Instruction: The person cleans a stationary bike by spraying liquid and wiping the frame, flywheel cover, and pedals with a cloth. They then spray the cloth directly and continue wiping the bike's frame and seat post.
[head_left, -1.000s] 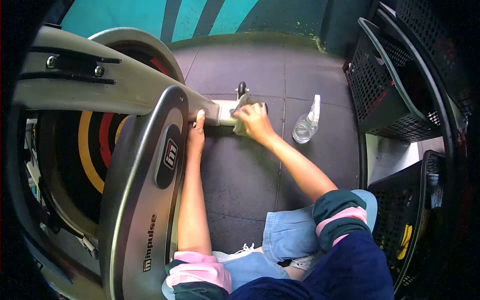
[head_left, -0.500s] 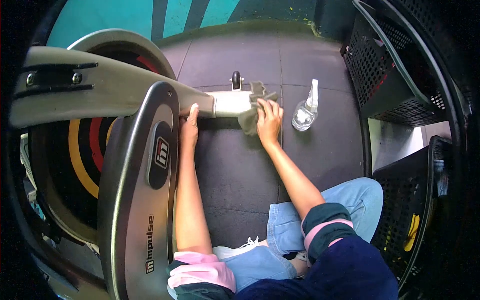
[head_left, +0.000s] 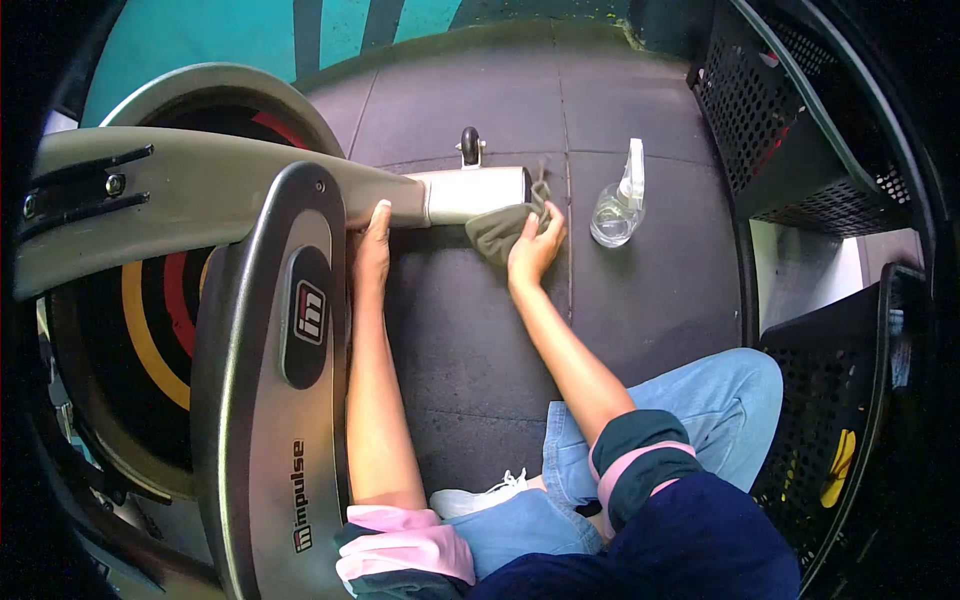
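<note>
A grey-green cloth (head_left: 497,232) is held in my right hand (head_left: 537,245), against the near side and end of the machine's silver foot (head_left: 478,193). My left hand (head_left: 371,255) is against the underside of the machine's beige beam (head_left: 240,185), thumb up on its edge; its other fingers are hidden under the beam. A small black wheel (head_left: 470,146) sticks out from the foot's far side. To the right of the cloth, a clear spray bottle (head_left: 612,218) with a white nozzle stands on the floor.
A grey "impulse" machine cover (head_left: 290,430) and a round flywheel (head_left: 150,330) fill the left side. Black perforated baskets (head_left: 745,130) stand at the right, the lower one (head_left: 810,420) with a yellow object (head_left: 839,468). Dark floor tiles (head_left: 470,340) lie beneath.
My right hand and the cloth have slid down off the top of the foot, uncovering its end. The view has shifted slightly. My left hand remains at the beam.
</note>
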